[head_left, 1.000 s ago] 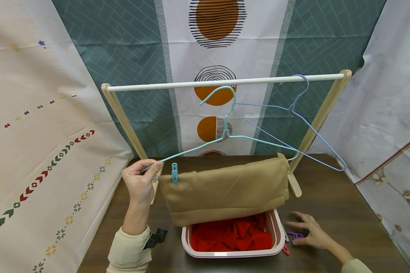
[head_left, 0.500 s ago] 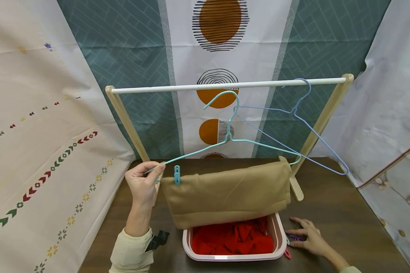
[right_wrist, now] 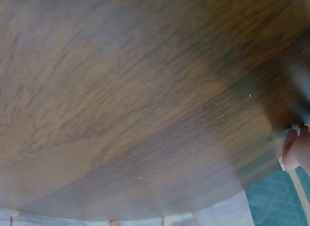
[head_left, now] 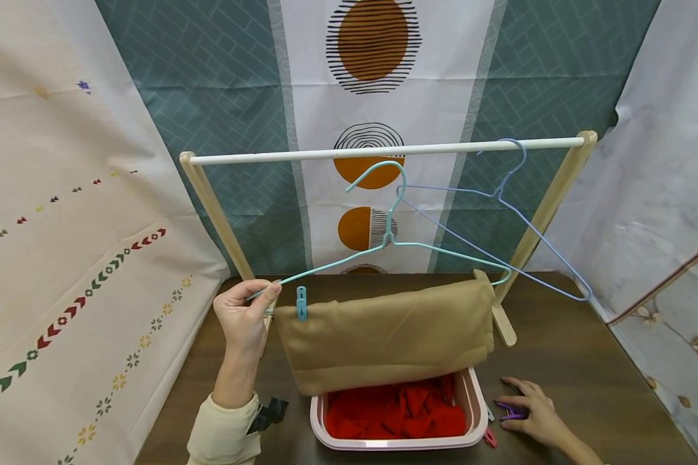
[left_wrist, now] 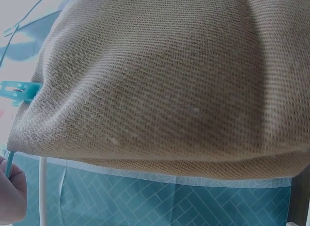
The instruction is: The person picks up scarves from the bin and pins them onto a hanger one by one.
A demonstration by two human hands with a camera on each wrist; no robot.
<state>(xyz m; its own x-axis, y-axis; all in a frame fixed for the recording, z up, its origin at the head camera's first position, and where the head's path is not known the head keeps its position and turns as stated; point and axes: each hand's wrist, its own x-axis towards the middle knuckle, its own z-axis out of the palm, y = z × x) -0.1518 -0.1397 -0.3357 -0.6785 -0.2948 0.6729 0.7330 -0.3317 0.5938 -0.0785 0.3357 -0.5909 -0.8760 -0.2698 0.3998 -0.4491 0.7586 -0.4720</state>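
Observation:
My left hand (head_left: 241, 316) pinches the left end of a mint-green clothes hanger (head_left: 337, 261), held up in front of the rack. Folded tan cloth (head_left: 390, 336) hangs over the hanger's lower bar. Near its left top corner sits a blue clothespin (head_left: 301, 303); in the left wrist view that clothespin (left_wrist: 22, 91) bites the cloth's edge. Low at the right, my right hand (head_left: 538, 416) holds a purple clothespin (head_left: 513, 412) between thumb and fingers, close over the table. Its fingertips show at the edge of the right wrist view, with the clothespin hidden there.
A pink basin (head_left: 395, 444) of red cloth (head_left: 398, 410) stands below the tan cloth. Beside it lie a red clothespin (head_left: 489, 438) and a pale one (head_left: 490, 413). Behind, a lavender hanger (head_left: 543, 239) hangs from the rack's white rod (head_left: 302, 155).
My right hand has closed around the purple clothespin and shifted it slightly right, away from the basin. The left hand still holds the hanger in about the same place.

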